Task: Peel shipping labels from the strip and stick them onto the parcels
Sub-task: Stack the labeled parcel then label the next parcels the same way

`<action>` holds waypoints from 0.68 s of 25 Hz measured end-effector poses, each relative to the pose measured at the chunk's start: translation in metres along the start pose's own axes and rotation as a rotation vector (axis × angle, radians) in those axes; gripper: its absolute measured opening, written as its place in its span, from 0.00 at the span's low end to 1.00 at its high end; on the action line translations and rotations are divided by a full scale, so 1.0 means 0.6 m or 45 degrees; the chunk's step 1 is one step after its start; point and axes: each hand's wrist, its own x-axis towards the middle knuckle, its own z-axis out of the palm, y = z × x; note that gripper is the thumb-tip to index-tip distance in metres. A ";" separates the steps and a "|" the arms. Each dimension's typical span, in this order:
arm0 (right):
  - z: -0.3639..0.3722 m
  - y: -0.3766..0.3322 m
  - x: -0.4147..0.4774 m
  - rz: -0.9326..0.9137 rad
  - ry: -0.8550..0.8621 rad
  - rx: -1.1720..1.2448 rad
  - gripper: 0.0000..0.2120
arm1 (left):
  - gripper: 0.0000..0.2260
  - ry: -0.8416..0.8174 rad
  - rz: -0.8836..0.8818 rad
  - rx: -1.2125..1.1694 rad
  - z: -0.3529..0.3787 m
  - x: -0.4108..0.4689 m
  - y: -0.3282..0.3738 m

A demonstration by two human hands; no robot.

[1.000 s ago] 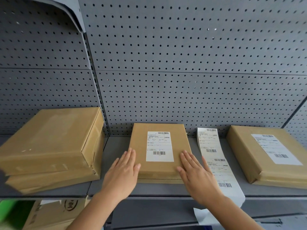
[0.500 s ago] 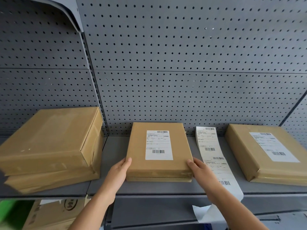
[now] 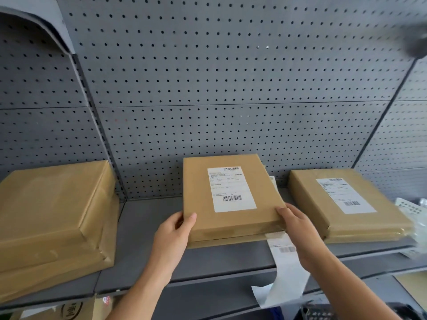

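Shifting rightward — labelled parcel (image 3: 227, 199) over strip (image 3: 286, 269)

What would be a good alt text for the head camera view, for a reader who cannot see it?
Two hands, left and right, hold a labelled brown parcel by its near corners above a grey shelf. A label strip hangs over the shelf edge; a labelled parcel lies right, an unlabelled stack left.

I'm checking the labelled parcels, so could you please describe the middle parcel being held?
The middle parcel is a flat rectangular box wrapped in brown paper, with a white shipping label carrying two barcodes on top. The left hand and right hand grip its near corners. Its near right part lies over the label strip.
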 end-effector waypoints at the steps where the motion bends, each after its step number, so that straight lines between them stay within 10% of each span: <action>1: -0.021 -0.013 -0.002 -0.024 0.058 0.018 0.10 | 0.10 -0.020 0.018 -0.012 0.018 0.001 0.014; 17: -0.432 -0.018 0.133 -0.117 0.685 0.206 0.14 | 0.17 -0.589 0.109 0.049 0.429 0.047 0.164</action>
